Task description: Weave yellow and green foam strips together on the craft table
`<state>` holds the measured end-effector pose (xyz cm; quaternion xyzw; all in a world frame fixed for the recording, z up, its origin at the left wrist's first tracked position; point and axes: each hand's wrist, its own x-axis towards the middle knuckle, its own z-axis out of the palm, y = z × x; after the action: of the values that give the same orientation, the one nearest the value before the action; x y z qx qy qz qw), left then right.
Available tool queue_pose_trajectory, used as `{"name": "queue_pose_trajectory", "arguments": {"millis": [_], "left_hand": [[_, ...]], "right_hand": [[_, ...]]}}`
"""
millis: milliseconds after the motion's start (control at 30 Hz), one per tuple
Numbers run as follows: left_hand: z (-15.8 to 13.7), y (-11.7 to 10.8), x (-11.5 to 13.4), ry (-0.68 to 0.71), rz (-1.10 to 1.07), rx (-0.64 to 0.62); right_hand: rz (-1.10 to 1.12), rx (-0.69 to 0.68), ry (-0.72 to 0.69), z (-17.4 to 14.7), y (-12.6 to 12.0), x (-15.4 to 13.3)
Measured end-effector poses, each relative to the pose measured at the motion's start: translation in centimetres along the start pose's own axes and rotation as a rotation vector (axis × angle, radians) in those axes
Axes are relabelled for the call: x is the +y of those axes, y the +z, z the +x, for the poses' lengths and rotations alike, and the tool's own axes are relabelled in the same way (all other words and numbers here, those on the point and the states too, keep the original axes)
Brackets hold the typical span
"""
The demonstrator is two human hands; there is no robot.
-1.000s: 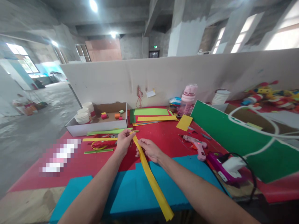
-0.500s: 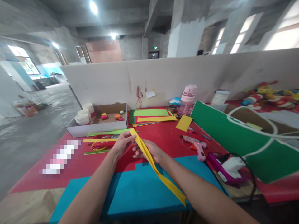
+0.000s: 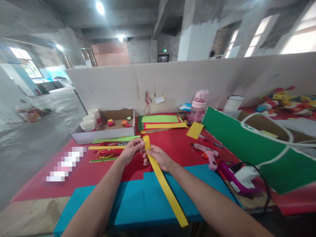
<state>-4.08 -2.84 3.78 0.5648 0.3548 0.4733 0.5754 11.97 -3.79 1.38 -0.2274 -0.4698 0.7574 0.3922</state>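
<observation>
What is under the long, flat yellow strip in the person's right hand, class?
Below the yellow strip show the red table surface, near its upper end, and the flat blue sheet farther down. The right hand has fingers partly beneath it. What the strip covers is hidden.

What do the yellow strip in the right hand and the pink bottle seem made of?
Yellow strip: perhaps card or thin foam, matte; flat, evenly coloured, straight-edged.
Pink bottle: likely plastic, smooth-looking; its body appears partly see-through.

Left grip [image 3: 132, 151], right grip [image 3: 160, 158] both bare; forearms [image 3: 100, 194] bare too, tapering toward wrists [image 3: 120, 164].
</observation>
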Motion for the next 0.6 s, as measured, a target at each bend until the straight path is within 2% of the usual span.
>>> {"name": "queue_pose_trajectory", "arguments": {"millis": [167, 267, 433, 600], "left_hand": [[0.3, -0.3, -0.6, 0.036, 0.037, 0.026], [0.5, 0.0, -1.1, 0.080, 0.078, 0.118], [0.8, 0.9, -1.8, 0.114, 0.148, 0.288], [0.9, 0.8, -1.7, 0.101, 0.100, 0.251]], "right_hand": [[-0.013, -0.026, 0.011, -0.2, 0.0, 0.0], [-0.029, -0.031, 0.018, -0.2, 0.2, 0.1], [-0.204, 0.117, -0.090, 0.4, 0.3, 0.6], [-0.197, 0.123, -0.045, 0.6, -0.1, 0.9]]}}
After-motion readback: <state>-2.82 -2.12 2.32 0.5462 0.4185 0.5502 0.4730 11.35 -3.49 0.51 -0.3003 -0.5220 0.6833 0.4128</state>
